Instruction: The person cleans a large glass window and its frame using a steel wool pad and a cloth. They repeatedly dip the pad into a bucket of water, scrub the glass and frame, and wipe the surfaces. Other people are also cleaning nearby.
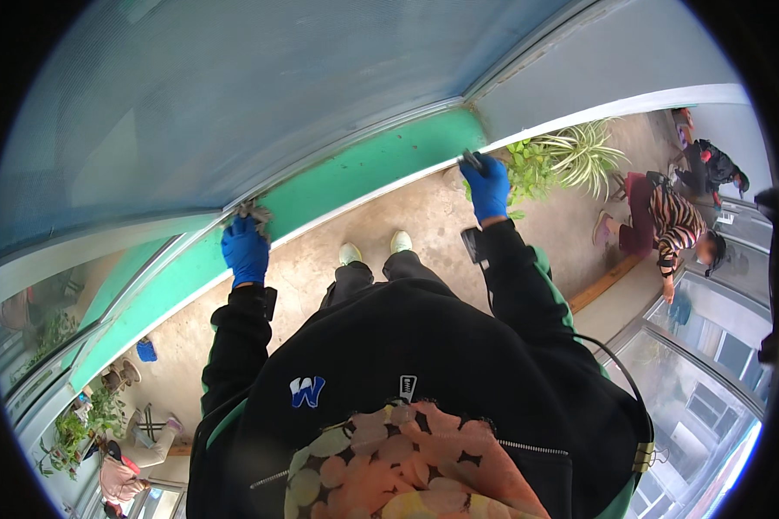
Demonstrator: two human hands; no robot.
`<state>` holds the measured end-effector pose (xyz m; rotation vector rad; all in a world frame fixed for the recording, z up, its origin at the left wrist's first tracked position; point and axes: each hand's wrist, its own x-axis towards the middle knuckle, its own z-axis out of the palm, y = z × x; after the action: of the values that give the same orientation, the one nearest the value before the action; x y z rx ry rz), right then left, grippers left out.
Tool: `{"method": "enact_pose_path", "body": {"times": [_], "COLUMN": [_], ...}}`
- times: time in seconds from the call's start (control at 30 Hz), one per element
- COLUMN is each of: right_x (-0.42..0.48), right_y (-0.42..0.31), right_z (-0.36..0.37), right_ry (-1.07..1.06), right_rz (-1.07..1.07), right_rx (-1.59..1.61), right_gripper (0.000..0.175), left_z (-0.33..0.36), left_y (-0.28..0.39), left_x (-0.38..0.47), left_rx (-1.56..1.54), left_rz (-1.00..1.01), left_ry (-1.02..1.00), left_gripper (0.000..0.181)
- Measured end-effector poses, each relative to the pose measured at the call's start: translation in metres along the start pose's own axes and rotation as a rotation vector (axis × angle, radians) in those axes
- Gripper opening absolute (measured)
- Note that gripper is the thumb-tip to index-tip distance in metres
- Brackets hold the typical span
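Observation:
My left hand (245, 252), in a blue glove, presses a crumpled grey cloth (257, 214) against the lower window frame, where it meets the green sill (363, 159). My right hand (489, 187), gloved in blue too, grips a small dark tool (472, 159) above the sill's white front edge. Which kind of tool it is cannot be made out. A large bluish window pane (285, 97) covered in a fine mesh or film rises beyond the sill. Dark specks lie on the green surface.
Potted plants (581, 152) stand right of my right hand, with more greenery (71, 431) at lower left. A blue cloth or sponge (146, 350) lies on the concrete floor (311, 292). Other people (678, 214) are at windows on the right; another person (123, 473) is at lower left.

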<state>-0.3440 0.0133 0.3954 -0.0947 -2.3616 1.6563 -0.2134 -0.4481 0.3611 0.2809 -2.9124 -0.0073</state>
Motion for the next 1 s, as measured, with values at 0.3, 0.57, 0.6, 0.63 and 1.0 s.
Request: {"method": "enact_pose_path", "body": {"times": [0.3,0.57,0.6,0.63,1.0], "right_x": [-0.079,-0.09,-0.089,-0.09,-0.131], "right_y": [0.052,0.056,0.055,0.052,0.002], "right_z": [-0.082,-0.12,-0.121,-0.121,-0.123], "right_ry": [0.163,0.06,0.08,0.142,0.379], "right_rz": [0.366,0.32,0.414,0.416,0.556], "right_rx": [0.246,0.251,0.277,0.322,0.232], "right_gripper": [0.032,0.031,0.03,0.028,0.032], "left_z": [0.005,0.022,0.023,0.022,0.007], "left_y": [0.179,0.329,0.337,0.341,0.222], "left_x": [0.093,0.164,0.168,0.172,0.12], "left_rx": [-0.091,-0.26,-0.272,-0.37,-0.222], "left_rz": [0.609,0.853,0.847,0.89,0.828], "left_ry": [0.078,0.035,0.01,0.041,-0.076], "left_gripper": [0.041,0.037,0.037,0.037,0.051]}}
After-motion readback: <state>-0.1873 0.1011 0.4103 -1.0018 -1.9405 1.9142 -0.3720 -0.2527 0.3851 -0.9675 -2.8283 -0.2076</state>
